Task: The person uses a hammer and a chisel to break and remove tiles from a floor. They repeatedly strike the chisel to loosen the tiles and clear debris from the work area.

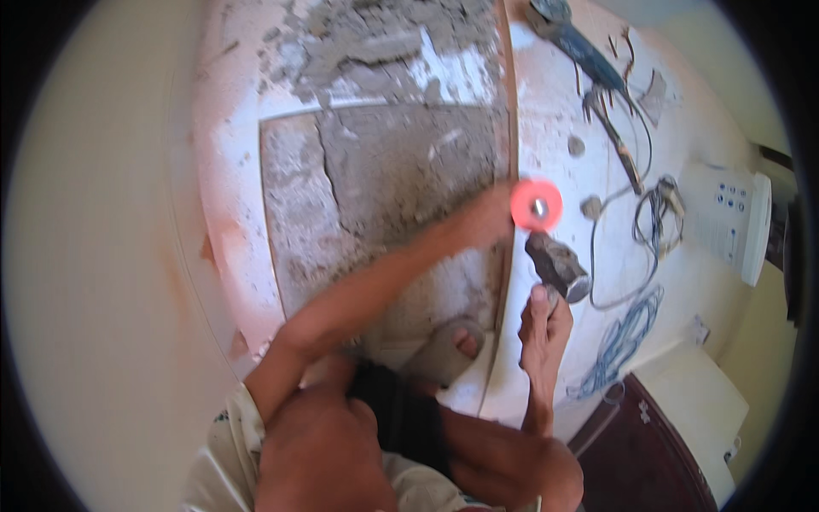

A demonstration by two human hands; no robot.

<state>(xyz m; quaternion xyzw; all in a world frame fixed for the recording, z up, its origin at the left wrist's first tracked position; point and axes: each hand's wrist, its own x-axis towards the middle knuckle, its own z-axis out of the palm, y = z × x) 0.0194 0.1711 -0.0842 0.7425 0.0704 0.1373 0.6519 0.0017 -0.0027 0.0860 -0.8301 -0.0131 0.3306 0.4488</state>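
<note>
My left hand (499,213), a little blurred, reaches across the broken floor and is closed round a chisel just below its round pink hand guard (522,194). The bare metal striking end (539,207) pokes up through the guard's middle; the blade is hidden from view. My right hand (543,328) grips a club hammer by its short handle, thumb along the top. The scuffed steel hammer head (559,268) sits close beside the guard, on its near right side. Left of both lies a bare grey mortar patch (384,171) with a long crack.
Rubble (384,43) covers the far floor. On the right lie an angle grinder (580,51), a claw hammer (618,145), a looped cable (653,226) and blue rope (627,341). A white bucket (725,222) stands beyond. My sandalled foot (452,350) is near the slab.
</note>
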